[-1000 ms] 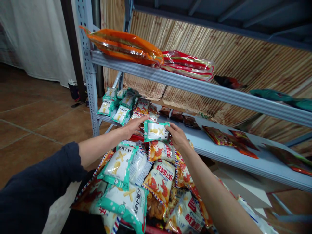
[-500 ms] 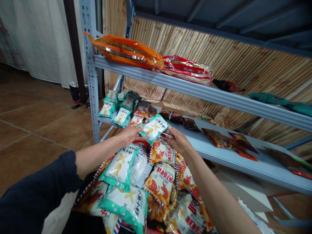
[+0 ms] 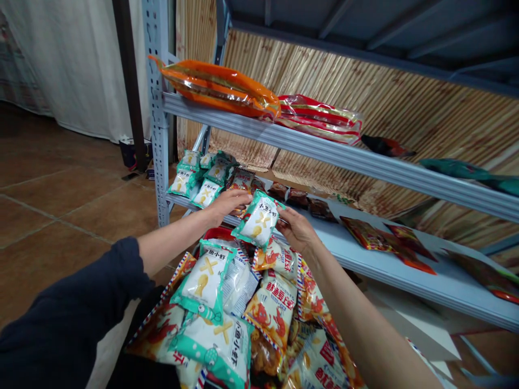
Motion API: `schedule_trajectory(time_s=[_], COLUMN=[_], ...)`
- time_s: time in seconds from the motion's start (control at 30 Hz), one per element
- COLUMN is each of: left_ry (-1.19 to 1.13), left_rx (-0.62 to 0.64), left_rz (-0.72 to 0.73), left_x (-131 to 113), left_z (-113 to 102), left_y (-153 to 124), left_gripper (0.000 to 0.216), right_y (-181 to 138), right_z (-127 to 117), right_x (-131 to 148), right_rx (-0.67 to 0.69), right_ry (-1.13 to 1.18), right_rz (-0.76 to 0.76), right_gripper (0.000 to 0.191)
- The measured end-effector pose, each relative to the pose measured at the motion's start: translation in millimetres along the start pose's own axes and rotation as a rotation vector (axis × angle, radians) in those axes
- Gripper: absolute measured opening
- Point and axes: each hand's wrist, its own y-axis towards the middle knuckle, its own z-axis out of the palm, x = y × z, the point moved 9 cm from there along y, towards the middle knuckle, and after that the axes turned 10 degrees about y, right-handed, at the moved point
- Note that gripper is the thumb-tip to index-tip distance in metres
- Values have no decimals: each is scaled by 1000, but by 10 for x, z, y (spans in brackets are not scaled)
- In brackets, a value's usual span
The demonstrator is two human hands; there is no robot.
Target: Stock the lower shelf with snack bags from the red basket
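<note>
A small teal-and-white snack bag (image 3: pixel 259 220) is held up between both hands above a heap of snack bags (image 3: pixel 247 302). My left hand (image 3: pixel 227 204) pinches its upper left edge. My right hand (image 3: pixel 295 229) grips its right side. The bag hangs tilted, its printed face toward me. Just beyond it, on the left end of the lower grey shelf (image 3: pixel 405 270), lies a cluster of like teal bags (image 3: pixel 200 175) and some orange-red ones (image 3: pixel 243 181).
The upper shelf (image 3: pixel 324 148) carries a large orange pack (image 3: pixel 214 89) and a red pack (image 3: pixel 320 116). Dark brown packets (image 3: pixel 300 199) and flat red bags (image 3: pixel 385 237) lie on the lower shelf. A perforated metal upright (image 3: pixel 158 108) stands left; tiled floor beyond.
The teal bag has been turned from lying sideways to hanging more upright and tilted. Both hands stayed on it and shifted slightly right with the view.
</note>
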Motion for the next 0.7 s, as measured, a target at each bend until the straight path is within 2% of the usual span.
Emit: schedule_trajectory(time_s=[0.1, 0.23, 0.33, 0.5, 0.7], left_ry=[-14, -53, -109, -230, -286], left_rx=[-37, -165, -234, -328, -384], left_rz=[-10, -73, -98, -103, -116], left_x=[-46, -12, 22, 40, 40], left_z=[10, -39, -88, -201, -286], left_y=[119, 158, 134, 93, 89], left_gripper=[27, 15, 9, 10, 12], right_y=[2, 5, -23, -190, -228], right_z=[133, 238, 278, 425, 379], right_x=[40, 53, -54, -198, -195], right_rx=[17, 28, 59, 206, 165], right_ry=[-42, -62, -56, -51, -52], right_rz=[-13, -32, 39, 131, 124], right_gripper=[26, 25, 27, 35, 53])
